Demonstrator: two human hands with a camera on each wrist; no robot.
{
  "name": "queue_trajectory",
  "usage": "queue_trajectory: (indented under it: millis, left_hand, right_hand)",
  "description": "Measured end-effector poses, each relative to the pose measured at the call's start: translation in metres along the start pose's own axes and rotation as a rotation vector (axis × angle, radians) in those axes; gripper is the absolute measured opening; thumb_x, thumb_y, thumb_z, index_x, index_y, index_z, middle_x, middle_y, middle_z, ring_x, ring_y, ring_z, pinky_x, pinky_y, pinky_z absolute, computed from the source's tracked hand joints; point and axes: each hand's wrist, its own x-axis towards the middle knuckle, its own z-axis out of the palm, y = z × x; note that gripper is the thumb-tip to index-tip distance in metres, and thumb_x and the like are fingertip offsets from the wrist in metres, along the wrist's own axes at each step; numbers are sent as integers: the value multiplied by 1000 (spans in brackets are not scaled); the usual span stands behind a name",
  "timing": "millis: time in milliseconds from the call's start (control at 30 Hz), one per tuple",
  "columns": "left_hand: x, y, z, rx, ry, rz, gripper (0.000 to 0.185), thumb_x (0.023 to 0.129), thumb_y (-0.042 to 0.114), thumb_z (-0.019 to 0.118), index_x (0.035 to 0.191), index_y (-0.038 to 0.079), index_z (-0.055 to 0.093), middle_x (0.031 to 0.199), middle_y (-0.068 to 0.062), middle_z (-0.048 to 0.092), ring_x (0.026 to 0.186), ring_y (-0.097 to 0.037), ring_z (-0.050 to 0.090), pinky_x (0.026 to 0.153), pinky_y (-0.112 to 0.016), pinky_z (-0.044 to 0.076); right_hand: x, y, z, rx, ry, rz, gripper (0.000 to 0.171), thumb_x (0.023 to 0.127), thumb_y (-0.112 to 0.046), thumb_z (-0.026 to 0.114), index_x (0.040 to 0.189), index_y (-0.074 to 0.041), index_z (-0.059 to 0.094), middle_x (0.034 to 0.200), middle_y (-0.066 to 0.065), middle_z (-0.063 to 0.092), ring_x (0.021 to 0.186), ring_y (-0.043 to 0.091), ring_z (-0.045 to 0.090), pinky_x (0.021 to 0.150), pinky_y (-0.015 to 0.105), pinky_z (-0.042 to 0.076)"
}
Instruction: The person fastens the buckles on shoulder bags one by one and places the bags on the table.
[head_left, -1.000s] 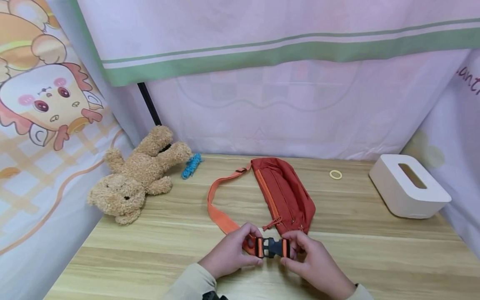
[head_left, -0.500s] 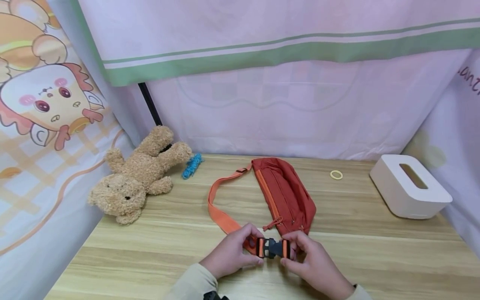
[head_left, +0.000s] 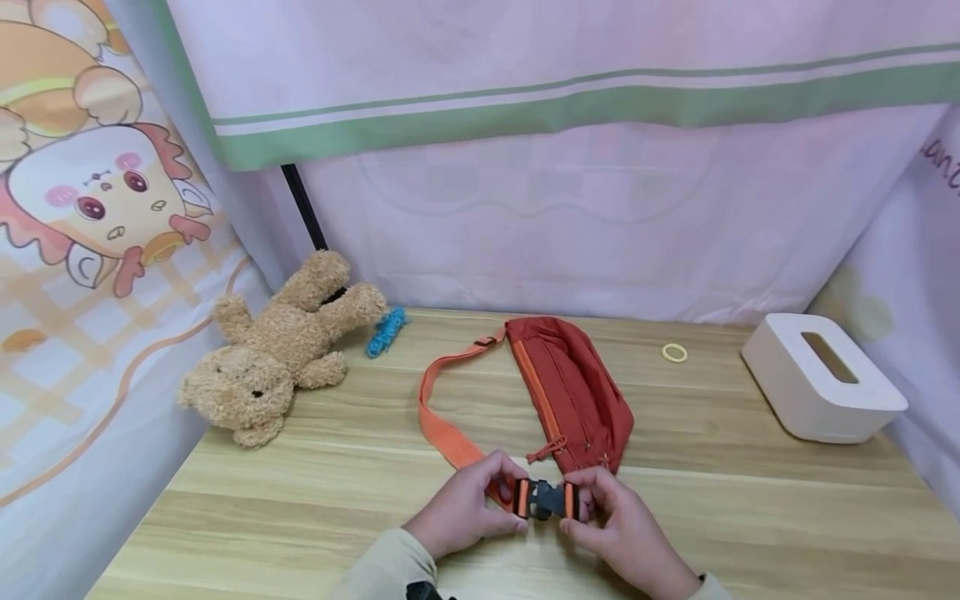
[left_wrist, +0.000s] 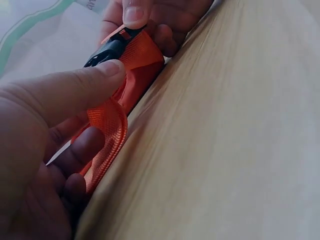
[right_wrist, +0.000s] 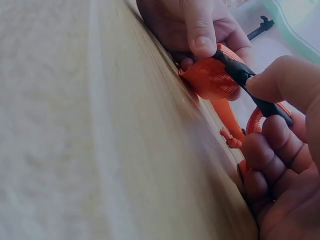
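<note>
A rust-red waist bag [head_left: 570, 392] lies on the wooden table [head_left: 750, 517], its orange strap [head_left: 442, 429] looping to the left and forward. At the table's front both hands hold the strap's black buckle [head_left: 545, 499], whose two halves sit joined. My left hand [head_left: 468, 508] pinches the left half and the orange webbing [left_wrist: 112, 117] between thumb and fingers. My right hand [head_left: 618, 525] pinches the right half of the buckle [right_wrist: 250, 82]. The strap's webbing [right_wrist: 212, 80] bunches by the left thumb.
A tan teddy bear [head_left: 273, 358] lies at the back left with a blue scrunchie [head_left: 385, 331] beside it. A yellow ring [head_left: 674, 352] and a white tissue box [head_left: 821, 379] sit at the back right. Printed fabric walls close in on three sides.
The hands and buckle have barely moved; the right hand's fingers closed in slightly on the buckle. The view shifted a little.
</note>
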Motion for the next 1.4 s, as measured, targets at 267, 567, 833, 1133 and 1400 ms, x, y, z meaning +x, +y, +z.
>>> queue_trajectory:
  millis: [267, 567, 833, 1133, 1400]
  left_hand:
    - [0, -3, 3, -8, 9, 13, 47, 75, 16, 90, 110, 27, 61, 97, 9, 64, 87, -10, 60, 78, -25, 51]
    - [-1, -3, 3, -25, 10, 36, 46, 75, 15, 89, 111, 26, 63, 94, 7, 64, 86, -11, 60, 77, -25, 51]
    - [-2, -2, 3, -20, 21, 35, 47, 75, 16, 90, 112, 26, 63, 92, 6, 63, 84, -12, 59, 75, -25, 51]
    - [-2, -1, 4, -39, 22, 24, 47, 75, 16, 90, 111, 25, 62, 93, 5, 63, 85, -12, 59, 75, -25, 51]
    - [-2, -3, 6, -50, 17, 42, 47, 76, 14, 89, 112, 26, 61, 96, 6, 63, 85, -12, 59, 75, -25, 52]
  right_hand:
    - [0, 6, 1, 8, 5, -8, 46, 79, -4, 82, 120, -6, 61, 84, 3, 57, 76, 12, 57, 69, 24, 50]
    - [0, 7, 2, 21, 3, -35, 47, 80, -5, 82, 122, -4, 61, 84, 4, 57, 75, 11, 57, 69, 24, 50]
    - [-1, 8, 3, 47, -7, -82, 48, 81, -6, 82, 123, -2, 59, 83, 2, 57, 76, 9, 56, 69, 23, 49]
    - [-1, 9, 5, 46, -4, -62, 47, 81, -7, 83, 121, -3, 59, 83, 2, 58, 76, 9, 57, 69, 23, 49]
    - [0, 8, 5, 28, -6, -72, 50, 79, -13, 85, 121, -6, 60, 82, 1, 54, 73, 8, 53, 64, 23, 47]
